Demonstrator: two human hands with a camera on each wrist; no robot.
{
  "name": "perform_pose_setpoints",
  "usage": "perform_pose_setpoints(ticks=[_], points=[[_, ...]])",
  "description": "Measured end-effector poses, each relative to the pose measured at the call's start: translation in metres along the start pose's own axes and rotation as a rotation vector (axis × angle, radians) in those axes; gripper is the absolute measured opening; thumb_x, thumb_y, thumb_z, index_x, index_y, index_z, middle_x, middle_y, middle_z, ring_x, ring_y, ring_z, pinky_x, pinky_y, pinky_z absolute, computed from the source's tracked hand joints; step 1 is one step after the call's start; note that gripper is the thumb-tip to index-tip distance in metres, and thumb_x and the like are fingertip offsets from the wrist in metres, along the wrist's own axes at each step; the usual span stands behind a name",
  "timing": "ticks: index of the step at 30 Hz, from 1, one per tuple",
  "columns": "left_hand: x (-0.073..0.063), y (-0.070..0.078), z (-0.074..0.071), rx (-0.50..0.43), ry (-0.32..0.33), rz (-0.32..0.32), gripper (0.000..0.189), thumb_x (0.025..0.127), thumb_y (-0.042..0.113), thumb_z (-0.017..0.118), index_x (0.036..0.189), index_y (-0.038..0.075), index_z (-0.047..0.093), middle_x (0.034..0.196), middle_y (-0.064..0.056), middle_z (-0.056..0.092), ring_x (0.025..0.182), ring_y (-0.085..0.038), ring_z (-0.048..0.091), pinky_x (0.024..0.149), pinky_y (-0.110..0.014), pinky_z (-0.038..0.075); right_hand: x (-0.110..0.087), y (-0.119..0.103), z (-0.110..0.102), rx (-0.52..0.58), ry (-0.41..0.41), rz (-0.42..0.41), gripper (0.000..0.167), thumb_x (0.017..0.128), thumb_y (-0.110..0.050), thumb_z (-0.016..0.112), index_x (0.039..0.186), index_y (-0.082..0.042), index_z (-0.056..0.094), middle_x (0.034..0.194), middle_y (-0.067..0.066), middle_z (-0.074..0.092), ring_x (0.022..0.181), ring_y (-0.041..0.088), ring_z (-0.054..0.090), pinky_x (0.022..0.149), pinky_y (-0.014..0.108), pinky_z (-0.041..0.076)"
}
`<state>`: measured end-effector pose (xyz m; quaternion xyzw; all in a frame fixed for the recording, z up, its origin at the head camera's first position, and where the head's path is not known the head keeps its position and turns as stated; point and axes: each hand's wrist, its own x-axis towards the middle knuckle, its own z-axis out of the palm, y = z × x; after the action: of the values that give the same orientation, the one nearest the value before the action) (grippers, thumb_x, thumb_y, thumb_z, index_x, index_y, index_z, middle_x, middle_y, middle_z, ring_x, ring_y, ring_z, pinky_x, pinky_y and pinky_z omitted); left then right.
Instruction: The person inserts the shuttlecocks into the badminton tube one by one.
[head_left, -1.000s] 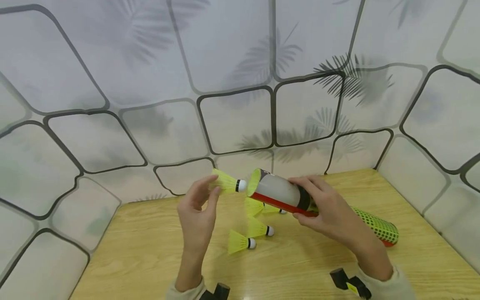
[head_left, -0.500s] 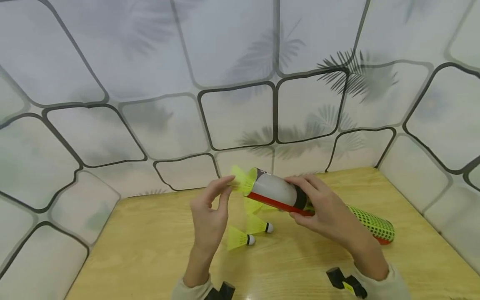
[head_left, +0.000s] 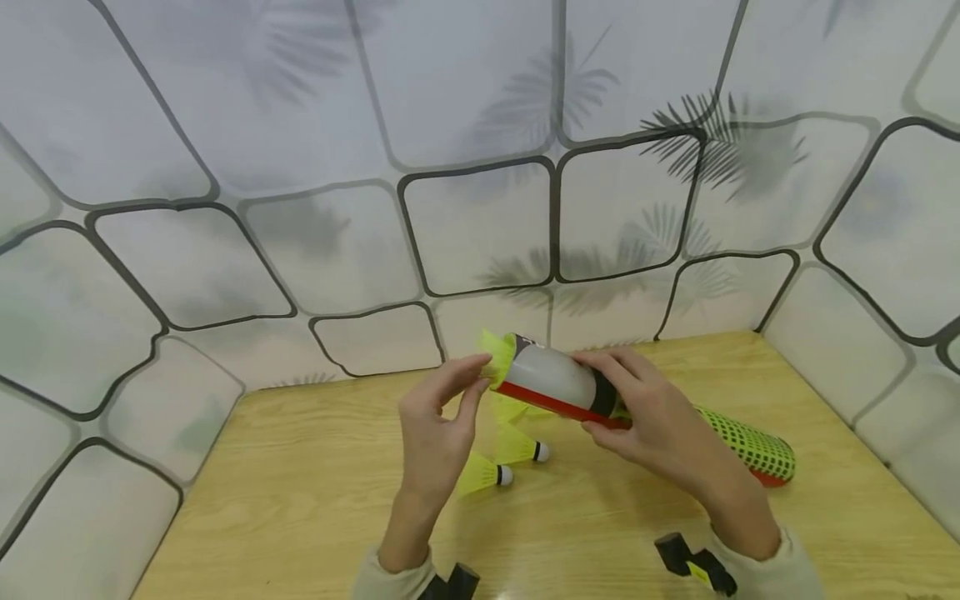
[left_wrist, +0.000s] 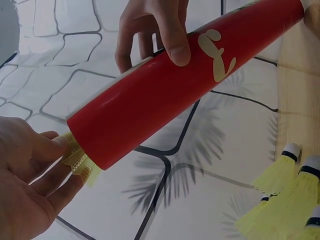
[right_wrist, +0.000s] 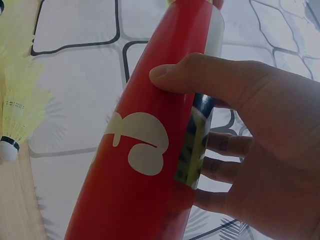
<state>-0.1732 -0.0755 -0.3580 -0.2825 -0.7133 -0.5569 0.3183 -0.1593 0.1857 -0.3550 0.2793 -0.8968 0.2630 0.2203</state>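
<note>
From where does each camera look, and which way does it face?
Head: on the head, facing forward and down over the table; left hand, right hand and both sleeves show.
Left wrist: worn there, facing the shuttlecock in the mouth of the tube; both hands show partly.
Right wrist: worn there, facing the tube; the right hand shows, gripping it.
Wrist views share: the tube's red side and loose shuttlecocks.

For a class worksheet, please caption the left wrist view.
Left hand holds a shuttlecock partly inside a tube gripped by the right hand; other shuttlecocks lower right.
</note>
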Motion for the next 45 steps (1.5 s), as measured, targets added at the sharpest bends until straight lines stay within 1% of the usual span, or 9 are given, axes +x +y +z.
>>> perform_pose_setpoints(ticks=[10,13,18,25,30,34,37,40,45], points=[[-0.001,-0.003,0.001,0.003,-0.088,0.016,0.026,0.093,-0.008,0.069,0.117,0.002,0.074,0.109,-0.009,0.076,0.1,-0.02,0.074,0.089,-0.032,0.059,0.0,0.0,0.0,0.003,-0.01,-0.006,0.079,0.074,-0.007,0.092,0.143,-0.015,0.054,0.128,0.005,0.056,0.112,0.023,0.06,0.086,0.044,0.059],[0.0,-0.002,0.001,-0.022,-0.118,0.001,0.026,0.096,-0.008,0.067,0.119,0.002,0.073,0.11,-0.008,0.076,0.102,-0.019,0.073,0.091,-0.032,0.059,0.001,0.0,-0.002,0.002,-0.01,-0.001,0.079,0.074,-0.007,0.092,0.143,-0.015,0.054,0.127,0.005,0.056,0.111,0.024,0.06,0.085,0.045,0.059],[0.001,0.0,0.004,-0.067,-0.173,-0.008,0.026,0.099,-0.005,0.062,0.124,0.001,0.069,0.115,-0.012,0.074,0.105,-0.022,0.072,0.094,-0.035,0.058,0.002,0.0,-0.003,0.004,-0.024,0.007,0.079,0.075,-0.007,0.091,0.144,-0.014,0.054,0.128,0.007,0.056,0.11,0.026,0.061,0.084,0.046,0.059],[0.001,0.003,0.007,-0.043,-0.208,-0.02,0.03,0.102,-0.002,0.06,0.13,0.006,0.065,0.116,-0.011,0.074,0.107,-0.02,0.072,0.085,-0.037,0.059,0.002,0.0,-0.005,0.006,-0.023,0.017,0.078,0.076,-0.006,0.09,0.144,-0.015,0.054,0.128,0.008,0.056,0.11,0.027,0.061,0.083,0.047,0.059],[0.0,0.004,0.005,-0.054,-0.216,-0.02,0.031,0.102,-0.001,0.06,0.132,0.006,0.064,0.116,-0.011,0.074,0.109,-0.021,0.071,0.096,-0.038,0.056,0.002,0.0,-0.005,0.015,-0.027,0.023,0.078,0.076,-0.006,0.09,0.144,-0.016,0.053,0.128,0.008,0.056,0.11,0.028,0.061,0.083,0.048,0.059],[0.0,0.006,0.004,-0.064,-0.208,-0.019,0.034,0.101,-0.003,0.061,0.134,0.005,0.063,0.119,-0.01,0.073,0.116,-0.022,0.068,0.105,-0.038,0.05,0.0,0.003,-0.007,0.014,-0.014,0.021,0.079,0.075,-0.006,0.091,0.144,-0.015,0.054,0.129,0.009,0.056,0.111,0.028,0.061,0.083,0.047,0.059],[-0.003,0.004,0.0,-0.045,-0.188,-0.023,0.036,0.098,-0.005,0.064,0.133,0.004,0.063,0.121,-0.009,0.071,0.118,-0.022,0.066,0.107,-0.037,0.049,-0.001,0.005,-0.009,-0.003,0.005,0.012,0.079,0.074,-0.006,0.092,0.143,-0.013,0.054,0.128,0.009,0.056,0.11,0.027,0.061,0.083,0.047,0.06],[-0.008,-0.001,-0.003,0.01,-0.173,-0.036,0.036,0.097,-0.005,0.066,0.132,0.004,0.064,0.123,-0.009,0.07,0.117,-0.021,0.065,0.105,-0.039,0.051,-0.001,0.008,-0.012,-0.019,0.021,0.011,0.079,0.073,-0.006,0.092,0.142,-0.013,0.054,0.127,0.009,0.056,0.108,0.027,0.061,0.082,0.047,0.06],[-0.023,-0.012,-0.011,0.135,-0.176,-0.121,0.033,0.097,-0.002,0.068,0.128,0.007,0.066,0.119,-0.007,0.07,0.109,-0.024,0.068,0.098,-0.044,0.055,-0.002,0.012,-0.016,-0.018,0.035,0.011,0.078,0.074,-0.006,0.092,0.142,-0.013,0.055,0.127,0.01,0.056,0.107,0.028,0.062,0.08,0.047,0.06]])
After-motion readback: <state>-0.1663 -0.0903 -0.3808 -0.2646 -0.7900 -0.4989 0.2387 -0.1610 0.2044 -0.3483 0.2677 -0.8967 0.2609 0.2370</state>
